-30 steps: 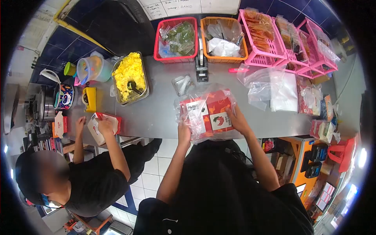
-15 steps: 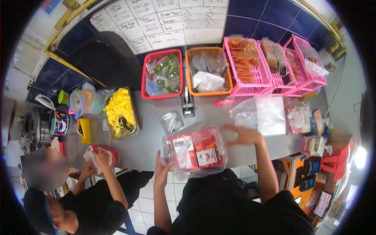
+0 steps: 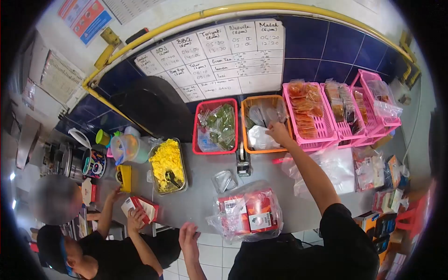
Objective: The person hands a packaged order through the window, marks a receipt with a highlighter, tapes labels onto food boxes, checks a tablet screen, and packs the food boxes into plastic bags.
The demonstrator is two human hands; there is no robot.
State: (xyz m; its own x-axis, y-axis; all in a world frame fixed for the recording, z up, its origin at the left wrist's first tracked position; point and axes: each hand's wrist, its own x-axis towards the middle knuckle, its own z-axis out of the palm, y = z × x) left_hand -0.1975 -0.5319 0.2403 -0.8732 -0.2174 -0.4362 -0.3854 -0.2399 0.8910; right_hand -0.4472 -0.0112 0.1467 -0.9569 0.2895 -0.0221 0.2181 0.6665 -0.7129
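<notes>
My right hand [image 3: 279, 134] reaches into the orange basket [image 3: 266, 150], its fingers bunched at clear plastic cutlery [image 3: 261, 114] and a white packet [image 3: 259, 138]. What lies between those fingers is hidden. Near the front edge of the counter, my left hand [image 3: 189, 237] holds nothing, its fingers loosely bent and apart. Right of it, a clear plastic bag [image 3: 275, 196] with red-and-white boxes [image 3: 256, 211] inside lies on the counter, touched by neither hand.
A co-worker's hand [image 3: 136, 218] holds a red-and-white box [image 3: 148, 209] at left. Along the back stand a red basket [image 3: 215, 151] of green-filled bags and pink baskets [image 3: 326, 133] of sachets. A tape dispenser [image 3: 243, 165] and a tray of yellow food [image 3: 165, 158] are on the counter.
My right hand has gone from beside the bagged boxes up into the orange basket. My left hand has let go of the bag and drawn back. The co-worker's box has shifted.
</notes>
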